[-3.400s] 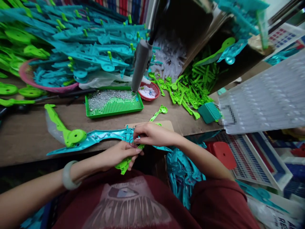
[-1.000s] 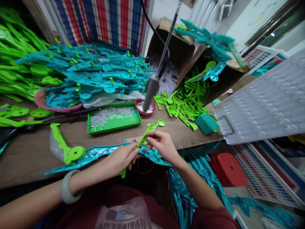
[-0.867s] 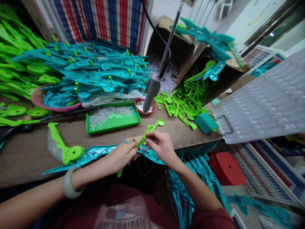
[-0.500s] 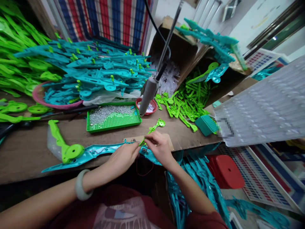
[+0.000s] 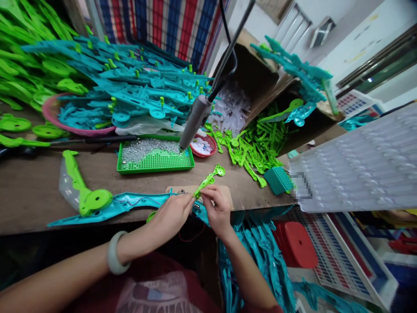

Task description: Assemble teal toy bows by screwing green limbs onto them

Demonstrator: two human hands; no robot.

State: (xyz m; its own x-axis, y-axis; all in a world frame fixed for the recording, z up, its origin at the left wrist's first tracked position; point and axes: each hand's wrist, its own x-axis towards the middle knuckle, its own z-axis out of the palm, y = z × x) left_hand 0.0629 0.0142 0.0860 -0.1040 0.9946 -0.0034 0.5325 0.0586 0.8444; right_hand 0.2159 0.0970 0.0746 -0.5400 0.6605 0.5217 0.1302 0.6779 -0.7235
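Observation:
A slim lime-green plastic part with a round end (image 5: pixel 208 180) slants up from between my hands. My left hand (image 5: pixel 172 213), wearing a pale bangle (image 5: pixel 116 253), closes on its lower end. My right hand (image 5: pixel 217 209) pinches the same end from the right, and the fingertips hide where they meet. Beneath both hands lies a long teal plastic shell (image 5: pixel 137 199) with thin wires along it. A bent green part (image 5: pixel 96 202) with a clear blade rests on the shell's left end. A red wire (image 5: pixel 192 239) loops below the table edge.
A grey electric screwdriver (image 5: pixel 194 124) hangs above the green tray (image 5: pixel 156 168) of small metal screws. Beside it stands a red basket (image 5: pixel 213 148) with white pieces. Teal shells (image 5: pixel 140 95) and green parts (image 5: pixel 247 152) are heaped behind. A red stool (image 5: pixel 298 245) stands lower right.
The view has shifted a little. The green part stays between my hands, with more of it showing above my fingers. The screwdriver hangs further left, over the tray's right end.

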